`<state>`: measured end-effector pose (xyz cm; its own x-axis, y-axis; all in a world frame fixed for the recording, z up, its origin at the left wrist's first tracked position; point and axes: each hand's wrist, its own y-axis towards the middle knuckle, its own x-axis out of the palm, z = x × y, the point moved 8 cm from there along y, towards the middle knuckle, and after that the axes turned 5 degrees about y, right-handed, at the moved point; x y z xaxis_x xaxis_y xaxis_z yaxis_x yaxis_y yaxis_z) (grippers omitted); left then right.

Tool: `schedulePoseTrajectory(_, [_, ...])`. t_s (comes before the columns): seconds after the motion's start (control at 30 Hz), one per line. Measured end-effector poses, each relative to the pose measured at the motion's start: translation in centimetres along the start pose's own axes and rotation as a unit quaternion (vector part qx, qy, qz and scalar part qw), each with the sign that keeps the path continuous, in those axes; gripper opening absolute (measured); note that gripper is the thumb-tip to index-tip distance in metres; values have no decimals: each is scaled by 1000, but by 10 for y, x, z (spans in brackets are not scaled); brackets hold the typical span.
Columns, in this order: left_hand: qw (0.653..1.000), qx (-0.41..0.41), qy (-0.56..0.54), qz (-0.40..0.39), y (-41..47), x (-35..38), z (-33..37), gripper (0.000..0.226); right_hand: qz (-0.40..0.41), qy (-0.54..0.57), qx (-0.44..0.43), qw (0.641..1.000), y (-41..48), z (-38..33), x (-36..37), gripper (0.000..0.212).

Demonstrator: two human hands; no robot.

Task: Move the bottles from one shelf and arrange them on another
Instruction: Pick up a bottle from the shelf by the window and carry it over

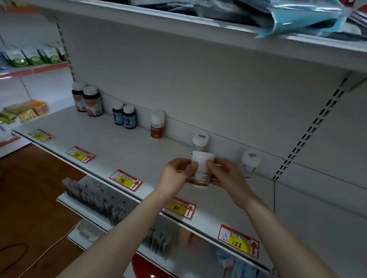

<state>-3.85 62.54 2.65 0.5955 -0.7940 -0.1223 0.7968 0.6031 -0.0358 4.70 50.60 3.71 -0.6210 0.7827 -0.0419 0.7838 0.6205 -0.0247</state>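
Observation:
A white-capped bottle (201, 171) with a pale label is held over the middle of the white shelf (117, 147). My left hand (177, 174) grips its left side and my right hand (226, 173) grips its right side. Directly behind it, a similar white bottle (200, 141) stands against the back wall, and another white bottle (249, 165) stands to the right. Further left along the wall are a white-and-brown bottle (157, 125), two small blue bottles (123, 117) and two dark bottles (88, 99).
Red and yellow price tags (126, 180) line the shelf's front edge. A higher shelf (185, 31) carries plastic-wrapped packets that overhang its lip. Lower shelves hold grey items (97, 198) and a red bowl (148, 272). Snack packs fill the shelving at left.

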Motion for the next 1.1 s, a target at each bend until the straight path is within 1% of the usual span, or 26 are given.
schedulePoseTrajectory(0.07, [1000,6,14,12,11,-4,0,11,-2,1,-4,1000,12,-1,3,4])
schedulePoseTrajectory(0.2, [999,1,50,-1,30,-3,-1,22,17,-18,2,1000,35,5,1,10])
schedulePoseTrajectory(0.27, [997,3,76,-12,41,-2,-2,26,29,-50,3,998,44,9,-3,12])
schedulePoseTrajectory(0.33, [995,18,101,-20,52,-2,-2,24,36,-87,-7,996,49,7,-2,17])
schedulePoseTrajectory(0.5, [982,80,151,-81,71,6,-5,18,43,-139,-31,989,52,8,7,24])
schedulePoseTrajectory(0.57, [976,92,168,-103,76,11,-14,20,55,-138,-23,989,51,15,9,22])
schedulePoseTrajectory(0.6, [973,94,177,-113,78,13,-19,22,64,-138,-16,988,50,22,8,22])
schedulePoseTrajectory(0.73, [968,87,182,-148,79,20,-37,25,116,-132,12,984,41,43,4,37])
schedulePoseTrajectory(0.87, [969,71,178,-158,78,24,-44,26,194,-74,44,977,32,56,-2,19])
schedulePoseTrajectory(1.0, [968,56,193,-154,80,27,-45,23,241,-69,44,967,36,59,-8,30])
schedulePoseTrajectory(1.1, [969,51,179,-164,83,32,-43,23,265,-74,49,960,45,59,-17,32])
